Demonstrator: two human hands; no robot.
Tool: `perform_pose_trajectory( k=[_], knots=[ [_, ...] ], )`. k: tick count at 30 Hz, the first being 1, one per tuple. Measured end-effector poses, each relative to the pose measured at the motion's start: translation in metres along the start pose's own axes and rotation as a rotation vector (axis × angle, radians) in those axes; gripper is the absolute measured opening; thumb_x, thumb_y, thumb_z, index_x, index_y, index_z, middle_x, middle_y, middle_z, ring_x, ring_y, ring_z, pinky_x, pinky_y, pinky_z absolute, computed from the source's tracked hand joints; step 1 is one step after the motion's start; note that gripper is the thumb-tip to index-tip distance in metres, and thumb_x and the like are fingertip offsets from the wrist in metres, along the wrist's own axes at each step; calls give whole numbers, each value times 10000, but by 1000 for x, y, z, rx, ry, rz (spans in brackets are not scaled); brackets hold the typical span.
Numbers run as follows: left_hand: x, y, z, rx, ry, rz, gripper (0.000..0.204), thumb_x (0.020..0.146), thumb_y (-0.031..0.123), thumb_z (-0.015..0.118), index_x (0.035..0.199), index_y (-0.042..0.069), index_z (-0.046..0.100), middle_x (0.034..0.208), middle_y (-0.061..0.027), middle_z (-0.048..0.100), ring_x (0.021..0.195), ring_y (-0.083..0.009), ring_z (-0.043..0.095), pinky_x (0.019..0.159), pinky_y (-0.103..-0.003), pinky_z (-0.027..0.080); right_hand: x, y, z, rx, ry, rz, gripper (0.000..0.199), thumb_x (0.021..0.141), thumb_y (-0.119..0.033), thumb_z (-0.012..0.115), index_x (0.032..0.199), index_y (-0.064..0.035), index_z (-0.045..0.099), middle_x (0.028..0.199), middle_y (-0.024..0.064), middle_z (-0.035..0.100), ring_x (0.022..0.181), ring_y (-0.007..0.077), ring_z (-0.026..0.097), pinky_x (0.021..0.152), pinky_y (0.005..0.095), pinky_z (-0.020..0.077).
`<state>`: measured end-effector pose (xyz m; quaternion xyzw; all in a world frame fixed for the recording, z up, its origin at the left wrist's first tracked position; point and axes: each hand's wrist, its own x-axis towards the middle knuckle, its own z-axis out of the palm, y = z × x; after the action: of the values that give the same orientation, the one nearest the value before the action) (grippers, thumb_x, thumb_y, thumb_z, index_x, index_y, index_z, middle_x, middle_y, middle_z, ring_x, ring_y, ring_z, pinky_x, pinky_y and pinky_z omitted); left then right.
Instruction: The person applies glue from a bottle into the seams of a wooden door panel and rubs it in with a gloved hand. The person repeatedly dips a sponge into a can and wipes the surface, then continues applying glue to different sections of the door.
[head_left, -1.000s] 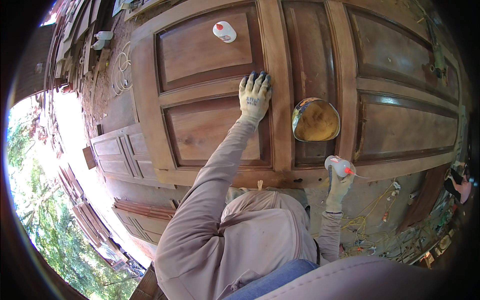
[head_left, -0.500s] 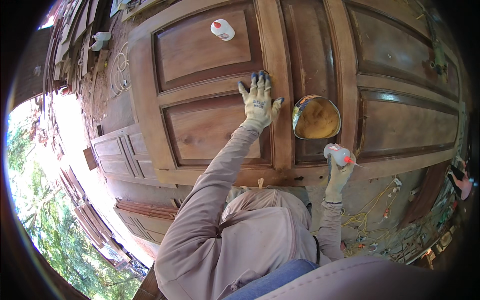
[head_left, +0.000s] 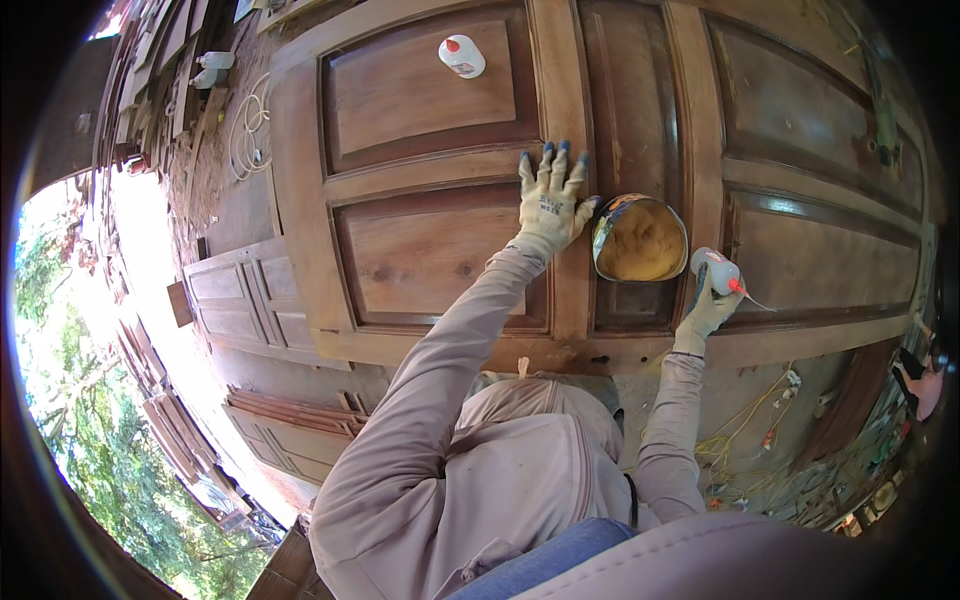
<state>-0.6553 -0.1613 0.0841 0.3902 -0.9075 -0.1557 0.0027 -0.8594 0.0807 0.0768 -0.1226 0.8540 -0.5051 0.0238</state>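
Observation:
A brown panelled wooden door (head_left: 430, 163) lies flat in front of me. My left hand (head_left: 549, 205), in a cream work glove with blue fingertips, rests on its frame with fingers spread, left of an open tub (head_left: 642, 240) of tan powdery material. My right hand (head_left: 706, 308), gloved too, grips a pale squeeze bottle (head_left: 716, 271) with a red tip and a thin nozzle pointing right. That bottle is tilted over the door's near right part. A second white squeeze bottle (head_left: 462, 56) with a red cap lies on the far left panel.
Another panelled door (head_left: 225, 300) leans at the left, near stacked planks (head_left: 290, 410). A coiled pale hose or cable (head_left: 250, 130) lies at the far left. Yellow cords (head_left: 745, 430) trail over the floor at right. A person in pink (head_left: 928, 390) is at the far right.
My right hand has moved right and a little away from me with the squeeze bottle. My left hand has slid right along the door frame, closer to the tub.

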Motion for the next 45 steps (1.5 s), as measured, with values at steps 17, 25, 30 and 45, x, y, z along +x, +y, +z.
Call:
perform_pose_trajectory(
  k=[17,25,30,45],
  knots=[
    [12,-10,5,43,91,-228,958,984,548,477,1547,-162,165,1633,-358,157,1545,-479,93,1243,-609,23,9,35,34,-58,-4,-241,419,839,-125,808,1195,-4,622,1196,150,658,1092,300,654,974,429,524],
    [-16,-4,18,42,84,-84,941,970,577,505,1595,-49,186,1663,-271,182,1554,-439,120,1240,-631,10,9,37,35,-176,37,-360,365,857,-171,791,1142,-18,620,1117,146,656,1034,327,644,918,453,499],
    [7,-12,-2,88,123,-114,800,984,492,522,1591,29,281,1648,-245,248,1531,-449,186,1232,-646,56,8,28,40,-166,84,-376,341,857,-179,788,1116,-24,630,1105,138,658,1029,329,646,922,454,499],
    [12,-19,11,-43,267,-161,866,990,483,516,1552,-112,235,1628,-309,240,1535,-443,190,1224,-639,80,8,38,35,-230,66,-397,359,843,-183,802,1122,-24,642,1114,146,665,1037,348,642,917,465,503]
  ],
)
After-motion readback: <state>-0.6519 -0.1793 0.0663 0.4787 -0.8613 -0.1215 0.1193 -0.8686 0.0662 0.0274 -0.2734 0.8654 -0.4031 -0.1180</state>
